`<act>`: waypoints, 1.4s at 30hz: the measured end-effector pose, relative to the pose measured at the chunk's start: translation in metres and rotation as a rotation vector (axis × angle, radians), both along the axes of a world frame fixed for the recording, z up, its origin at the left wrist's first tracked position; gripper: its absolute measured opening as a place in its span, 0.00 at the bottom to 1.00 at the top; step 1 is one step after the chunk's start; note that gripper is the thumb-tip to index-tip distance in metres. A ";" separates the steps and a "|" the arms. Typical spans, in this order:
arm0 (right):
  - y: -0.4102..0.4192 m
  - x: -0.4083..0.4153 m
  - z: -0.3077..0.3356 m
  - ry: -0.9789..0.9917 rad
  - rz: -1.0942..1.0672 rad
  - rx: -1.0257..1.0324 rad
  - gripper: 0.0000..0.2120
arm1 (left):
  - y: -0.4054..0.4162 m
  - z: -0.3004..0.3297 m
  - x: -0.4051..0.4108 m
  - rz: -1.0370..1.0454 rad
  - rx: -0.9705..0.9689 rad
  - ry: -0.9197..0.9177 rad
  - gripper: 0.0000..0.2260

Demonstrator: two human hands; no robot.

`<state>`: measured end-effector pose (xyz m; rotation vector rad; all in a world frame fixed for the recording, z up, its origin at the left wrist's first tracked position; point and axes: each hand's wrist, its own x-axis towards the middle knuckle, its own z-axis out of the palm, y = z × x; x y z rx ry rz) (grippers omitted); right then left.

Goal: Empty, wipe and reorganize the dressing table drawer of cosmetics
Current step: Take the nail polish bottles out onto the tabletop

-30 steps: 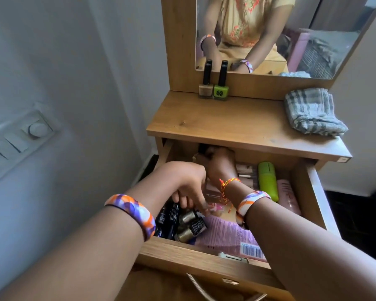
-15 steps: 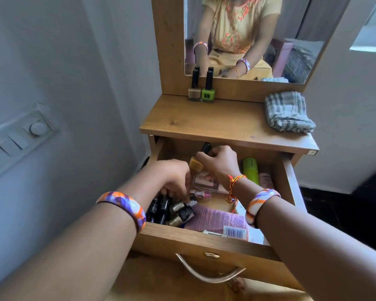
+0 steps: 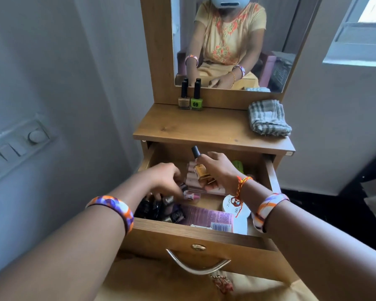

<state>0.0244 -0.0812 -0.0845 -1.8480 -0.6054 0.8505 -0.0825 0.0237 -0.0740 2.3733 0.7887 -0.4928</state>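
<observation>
- The dressing table [image 3: 204, 129] stands against the wall under a mirror [image 3: 232, 40]; its top is bare wood in the middle, with two nail polish bottles [image 3: 190, 98] upright at the back left and a folded checked cloth [image 3: 268, 120] at the back right
- The drawer [image 3: 204, 237] is pulled out below the top and is not yet emptied: dark tubes [image 3: 152, 208] crowd its left front, a pink packet [image 3: 206, 217] lies flat along the front, a white round tub [image 3: 237, 206] sits at the right front, a green bottle [image 3: 238, 165] shows at the back right
- The right hand [image 3: 220, 170] is over the middle of the drawer, fingers and thumb curled round an amber nail polish bottle [image 3: 201, 170]; the bottle is lifted clear of the things below
- Its long axis is tilted, black cap up and leaning towards the back left, base down towards the palm
- The likely next move is a lift up and away to the table top: the two standing bottles lie up and to the back left of the grip, and the cap already points roughly that way, so the bottle would need only righting before it is set down
- The left hand [image 3: 165, 181] is lower, fingers bent down among the dark tubes and a small pink item [image 3: 190, 195]; whether it holds any of them I cannot tell
- The right hand is the nearer one to the table top
</observation>
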 end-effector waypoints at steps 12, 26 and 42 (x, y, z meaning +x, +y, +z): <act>-0.016 0.038 0.057 0.120 0.122 0.207 0.06 | 0.017 0.075 0.028 0.141 -0.391 -0.279 0.06; 0.051 0.078 0.040 -0.208 -0.223 0.319 0.14 | 0.052 0.067 0.080 0.395 0.317 -0.720 0.12; 0.094 0.097 0.027 -0.452 -0.284 0.238 0.14 | 0.089 0.052 0.117 0.581 0.216 -0.897 0.10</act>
